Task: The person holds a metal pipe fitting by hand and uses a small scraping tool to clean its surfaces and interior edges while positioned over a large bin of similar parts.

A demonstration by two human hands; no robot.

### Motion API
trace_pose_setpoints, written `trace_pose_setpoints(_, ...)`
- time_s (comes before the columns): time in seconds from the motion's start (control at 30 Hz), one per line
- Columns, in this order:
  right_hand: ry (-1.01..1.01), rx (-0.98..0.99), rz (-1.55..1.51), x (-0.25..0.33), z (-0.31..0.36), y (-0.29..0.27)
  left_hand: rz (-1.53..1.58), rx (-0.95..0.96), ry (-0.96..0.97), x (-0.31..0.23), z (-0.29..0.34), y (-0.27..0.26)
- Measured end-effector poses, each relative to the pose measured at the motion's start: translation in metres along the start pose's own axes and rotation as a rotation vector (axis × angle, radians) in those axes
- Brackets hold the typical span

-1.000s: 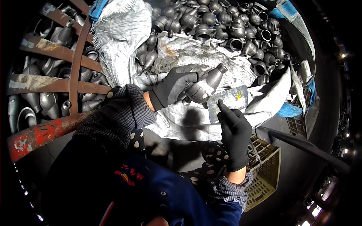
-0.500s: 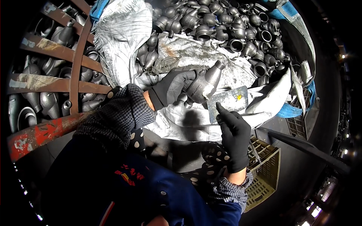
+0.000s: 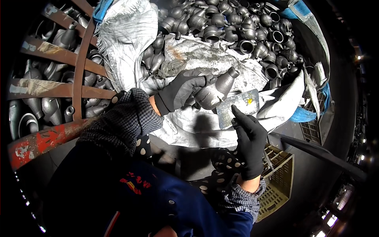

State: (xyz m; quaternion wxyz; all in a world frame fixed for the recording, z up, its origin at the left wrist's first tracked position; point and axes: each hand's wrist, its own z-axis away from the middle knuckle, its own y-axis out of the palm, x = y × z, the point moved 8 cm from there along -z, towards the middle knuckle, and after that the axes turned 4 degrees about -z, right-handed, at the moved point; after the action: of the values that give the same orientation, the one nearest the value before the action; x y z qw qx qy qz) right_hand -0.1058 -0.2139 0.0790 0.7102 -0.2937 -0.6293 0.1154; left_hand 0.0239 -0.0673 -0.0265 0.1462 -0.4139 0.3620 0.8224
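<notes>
Head cam: I've got L hand (image 3: 177, 93) wrapped round a grey metal fitting (image 3: 217, 91), threaded neck tilted up-right, above white sheeting (image 3: 252, 75). R hand (image 3: 252, 138) half-curled nr flat plate (image 3: 242, 98); can't tell if it grips anything. Step in hand, I'd judge: holding fitting up. Next move calls for firm L grip, imo.

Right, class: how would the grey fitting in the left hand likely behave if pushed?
The grey fitting looks like cast metal: probably stiff and heavy for its size. Its rounded body seems apt to roll, perhaps in a curve, given the narrow tapering neck.
</notes>
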Motion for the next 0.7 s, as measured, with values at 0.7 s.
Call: trace_pose_setpoints(0.7, 0.39, -0.017, -0.532, -0.022, -0.001, 0.004, 0.213, 0.045, -0.133, 0.009, 0.002, 0.006)
